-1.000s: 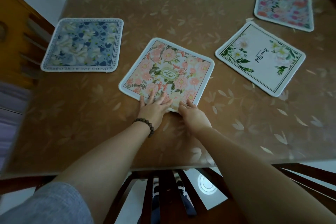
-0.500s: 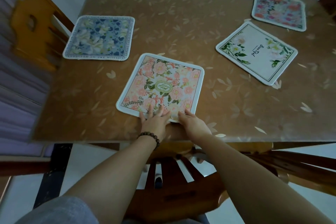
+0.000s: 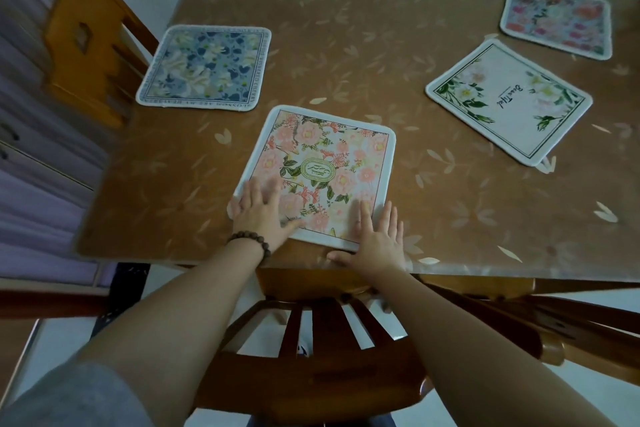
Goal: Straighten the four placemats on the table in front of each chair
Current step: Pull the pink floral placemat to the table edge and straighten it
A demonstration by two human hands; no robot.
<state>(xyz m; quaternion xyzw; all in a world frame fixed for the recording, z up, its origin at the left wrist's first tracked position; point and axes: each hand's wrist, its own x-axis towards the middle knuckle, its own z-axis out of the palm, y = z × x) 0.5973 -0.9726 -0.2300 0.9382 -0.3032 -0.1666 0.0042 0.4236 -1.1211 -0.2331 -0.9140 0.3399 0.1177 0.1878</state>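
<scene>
A pink floral placemat (image 3: 322, 166) lies near the table's front edge, almost square to it. My left hand (image 3: 260, 210) presses flat on its near left corner, fingers spread. My right hand (image 3: 375, 236) lies flat on its near right corner, fingers apart. A blue floral placemat (image 3: 204, 68) sits at the left, by a chair. A white placemat with green leaves (image 3: 507, 100) lies askew at the right. Farther back in the right corner rests a red and blue floral placemat (image 3: 557, 17).
The brown table (image 3: 346, 45) has a glossy leaf-patterned cover. A wooden chair (image 3: 311, 340) stands under my arms at the front edge. Another chair (image 3: 86, 42) stands at the left side, and a third chair's back (image 3: 571, 326) shows at the lower right.
The pink placemat has been turned and pulled toward the front edge, from diagonal to nearly straight. My hands have spread apart to its two near corners.
</scene>
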